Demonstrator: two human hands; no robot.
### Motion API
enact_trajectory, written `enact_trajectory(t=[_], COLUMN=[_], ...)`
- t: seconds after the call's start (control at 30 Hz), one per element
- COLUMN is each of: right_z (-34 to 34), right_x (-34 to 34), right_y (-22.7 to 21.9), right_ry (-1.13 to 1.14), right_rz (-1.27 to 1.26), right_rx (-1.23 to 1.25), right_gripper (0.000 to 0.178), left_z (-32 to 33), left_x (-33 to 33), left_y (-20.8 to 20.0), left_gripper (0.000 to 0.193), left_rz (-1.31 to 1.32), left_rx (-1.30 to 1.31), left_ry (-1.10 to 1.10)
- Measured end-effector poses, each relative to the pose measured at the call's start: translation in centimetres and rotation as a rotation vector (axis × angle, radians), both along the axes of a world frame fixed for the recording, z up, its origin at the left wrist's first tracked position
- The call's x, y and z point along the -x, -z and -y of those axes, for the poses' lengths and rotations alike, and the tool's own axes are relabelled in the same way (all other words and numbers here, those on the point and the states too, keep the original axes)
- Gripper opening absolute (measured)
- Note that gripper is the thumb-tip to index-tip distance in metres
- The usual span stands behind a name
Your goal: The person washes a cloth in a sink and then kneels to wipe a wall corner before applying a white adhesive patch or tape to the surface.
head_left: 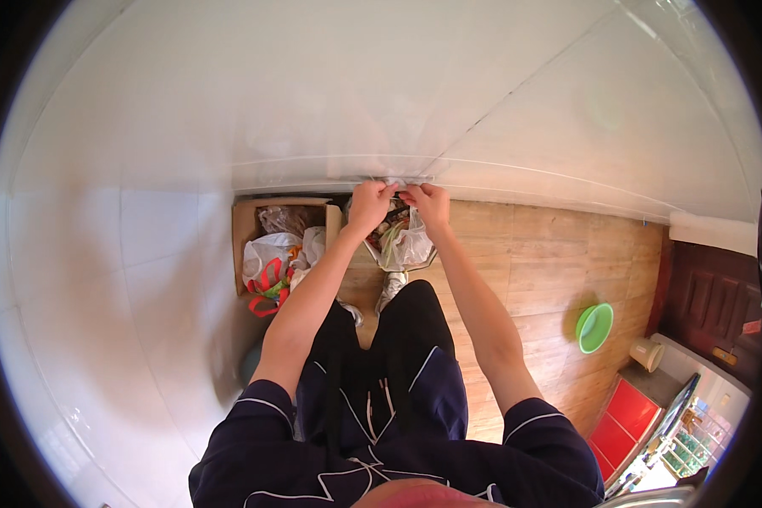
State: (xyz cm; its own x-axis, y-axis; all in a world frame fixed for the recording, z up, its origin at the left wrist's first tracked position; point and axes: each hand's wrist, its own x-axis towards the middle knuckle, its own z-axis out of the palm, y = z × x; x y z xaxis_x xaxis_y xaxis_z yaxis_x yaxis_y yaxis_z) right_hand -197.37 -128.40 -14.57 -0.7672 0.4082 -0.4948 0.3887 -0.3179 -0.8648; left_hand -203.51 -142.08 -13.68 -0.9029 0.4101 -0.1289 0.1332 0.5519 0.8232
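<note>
My left hand (370,207) and my right hand (430,206) are side by side close to the white wall. Both have their fingers pinched, and a small, thin whitish piece (395,181) shows between them; it looks like plastic film, but its full shape is hidden. Just below my hands stands a bin holding rubbish, with a crumpled clear plastic bag (407,244) on its right side. My left wrist partly covers the bin. To the left of my left forearm is an open cardboard box (245,222) holding plastic bags (268,254) and red straps.
White tiled wall (339,102) rises directly ahead and on the left. Wood-look floor (525,262) spreads to the right, where a green basin (595,328) lies. Farther right are a beige bucket (646,354), a red-fronted cabinet (625,415) and a dark door (711,292). My shoe (391,290) is near the bin.
</note>
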Motion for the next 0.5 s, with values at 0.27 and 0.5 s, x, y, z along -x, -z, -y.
enact_trajectory(t=[0.27, 0.5], right_z=[-2.3, -1.8], right_x=[-1.4, -1.4], right_y=[-13.8, -12.9], right_ry=[0.017, -0.008], right_rz=[-0.245, -0.215], right_rx=[-0.266, -0.216], right_gripper=[0.021, 0.021], left_z=[-2.2, -1.6], left_x=[-1.0, -1.3], left_y=[-13.4, -12.2], left_gripper=[0.04, 0.037], left_rz=[-0.106, -0.064], left_rx=[-0.156, -0.149], left_ry=[0.024, 0.015])
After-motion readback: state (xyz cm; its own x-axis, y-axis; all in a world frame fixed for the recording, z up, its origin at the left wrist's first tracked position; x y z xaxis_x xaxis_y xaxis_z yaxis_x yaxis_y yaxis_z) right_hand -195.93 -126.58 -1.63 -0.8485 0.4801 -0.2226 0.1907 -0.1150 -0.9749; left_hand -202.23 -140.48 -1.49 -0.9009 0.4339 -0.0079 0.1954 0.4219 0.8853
